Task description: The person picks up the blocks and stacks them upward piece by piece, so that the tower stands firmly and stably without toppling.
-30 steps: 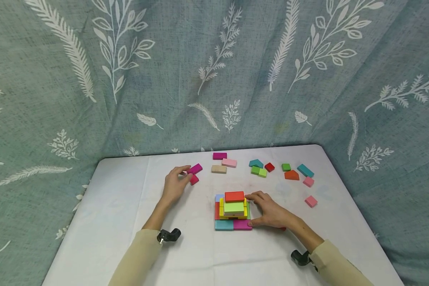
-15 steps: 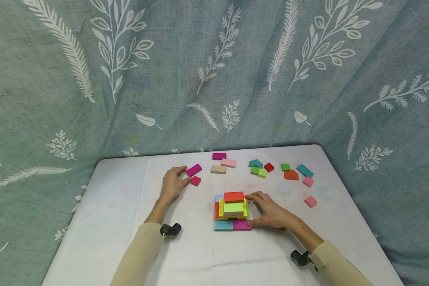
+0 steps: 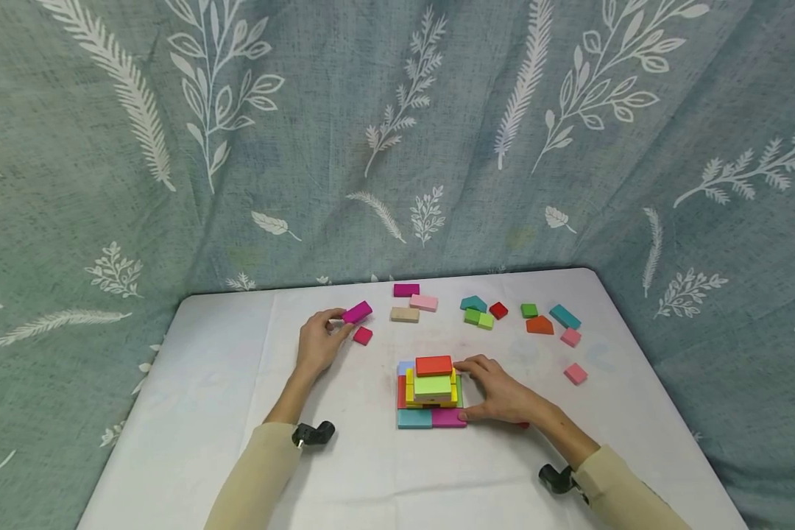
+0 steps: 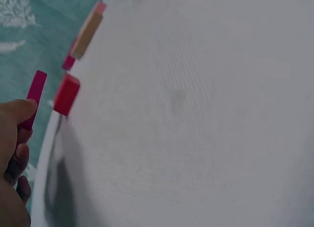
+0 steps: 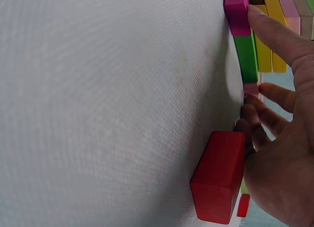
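My left hand [image 3: 319, 342] pinches a magenta rectangular block [image 3: 357, 312] between thumb and fingers; the left wrist view shows that magenta block [image 4: 37, 89] tilted up. Just nearer lies a small red block [image 3: 363, 336]. My right hand [image 3: 503, 390] rests along the right side of a layered block structure [image 3: 433, 386]. Its thumb touches the magenta base block [image 5: 238, 13] and a fingertip is right at a pink block [image 5: 251, 88] at the far corner. The structure has yellow and light green layers with an orange-red block [image 3: 433, 365] on top.
A red block [image 5: 218, 178] lies beside my right palm, mostly hidden in the head view. Toward the back of the white table [image 3: 192, 383] lie a wooden block [image 3: 405, 314], a pink block [image 3: 424, 302], an orange piece [image 3: 539, 324] and several other coloured blocks.
My left hand drew back slightly from the magenta and red blocks, then closed on the magenta one, which is now shifted a little left and raised. The right hand stays put.
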`<move>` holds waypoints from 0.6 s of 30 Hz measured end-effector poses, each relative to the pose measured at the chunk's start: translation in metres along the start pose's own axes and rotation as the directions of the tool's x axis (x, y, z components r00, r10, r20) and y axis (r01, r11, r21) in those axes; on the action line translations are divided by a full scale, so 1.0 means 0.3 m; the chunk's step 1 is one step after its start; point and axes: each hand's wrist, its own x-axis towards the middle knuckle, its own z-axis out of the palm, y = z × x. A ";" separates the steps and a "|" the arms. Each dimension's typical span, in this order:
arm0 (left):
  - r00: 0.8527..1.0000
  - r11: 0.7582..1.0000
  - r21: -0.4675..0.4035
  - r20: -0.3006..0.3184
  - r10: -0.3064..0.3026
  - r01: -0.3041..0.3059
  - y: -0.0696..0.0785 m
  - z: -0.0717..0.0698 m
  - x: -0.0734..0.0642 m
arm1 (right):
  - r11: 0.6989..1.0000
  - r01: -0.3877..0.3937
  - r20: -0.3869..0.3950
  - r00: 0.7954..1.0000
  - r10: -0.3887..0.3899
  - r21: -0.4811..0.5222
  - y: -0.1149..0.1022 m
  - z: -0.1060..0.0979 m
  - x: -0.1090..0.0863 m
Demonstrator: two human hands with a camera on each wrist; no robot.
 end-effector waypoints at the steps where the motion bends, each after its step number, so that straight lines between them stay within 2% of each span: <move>1: 1.000 1.000 -0.020 0.000 0.011 -0.011 0.012 -0.006 -0.004 | 1.000 0.000 -0.002 1.000 0.000 -0.002 -0.001 -0.001 -0.001; 3: 0.999 0.997 -0.060 -0.004 0.043 -0.044 0.045 -0.019 -0.013 | 1.000 -0.001 -0.003 1.000 0.001 -0.003 -0.002 -0.001 -0.002; 6: 0.995 0.987 -0.124 0.003 0.102 -0.101 0.124 -0.046 -0.039 | 1.000 -0.002 -0.001 1.000 0.002 -0.004 -0.001 -0.001 -0.002; 10: 0.976 0.962 -0.183 0.032 0.214 -0.204 0.237 -0.077 -0.092 | 1.000 -0.004 0.003 1.000 0.004 -0.004 0.002 0.000 -0.001; 13: 0.950 0.932 -0.234 0.075 0.302 -0.278 0.305 -0.095 -0.135 | 1.000 0.000 0.006 1.000 0.000 -0.005 0.003 -0.001 0.000; 18: 0.886 0.874 -0.303 0.155 0.438 -0.379 0.374 -0.110 -0.197 | 1.000 0.014 0.007 1.000 -0.014 -0.004 0.004 -0.005 0.000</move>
